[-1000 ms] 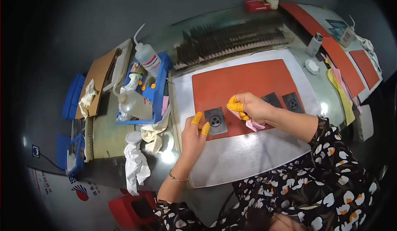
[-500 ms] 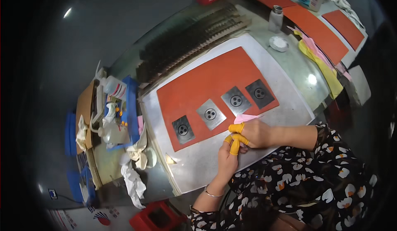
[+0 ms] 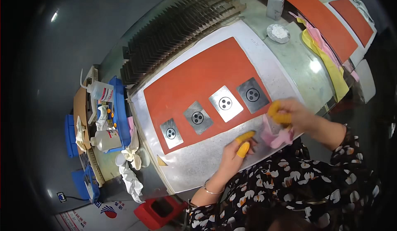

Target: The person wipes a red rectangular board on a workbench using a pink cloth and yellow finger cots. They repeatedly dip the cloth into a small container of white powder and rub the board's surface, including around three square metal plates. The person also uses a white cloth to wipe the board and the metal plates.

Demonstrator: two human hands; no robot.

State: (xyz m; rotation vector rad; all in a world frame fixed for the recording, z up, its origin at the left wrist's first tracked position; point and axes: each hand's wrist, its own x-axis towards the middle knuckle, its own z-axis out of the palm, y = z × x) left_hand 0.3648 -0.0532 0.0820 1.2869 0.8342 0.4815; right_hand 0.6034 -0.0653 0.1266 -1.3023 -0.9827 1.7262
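Note:
Four-sided metal plates, each with a black ring around three dark dots, lie in a row on an orange mat (image 3: 194,74). They include a small left plate (image 3: 171,133), a bright plate (image 3: 226,103) and a dark right plate (image 3: 253,95). My right hand (image 3: 291,114), in yellow finger cots, is closed on a pink cloth (image 3: 278,136) that hangs below it, blurred by motion. Just below the mat's near edge is my left hand (image 3: 236,151), its cot-covered thumb and forefinger apart and nothing visible between them.
Dark metal plates stand in a long slotted rack (image 3: 178,32) behind the mat. At left, squeeze bottles (image 3: 101,91) stand by a blue tray (image 3: 120,107). A glass bottle (image 3: 275,3), a dish of white material (image 3: 278,33) and a yellow cloth (image 3: 324,61) are at right.
My hands, together before, have come apart. The right one has moved right with the pink cloth, now loosely hanging. The head view has shifted, so the table appears moved slightly.

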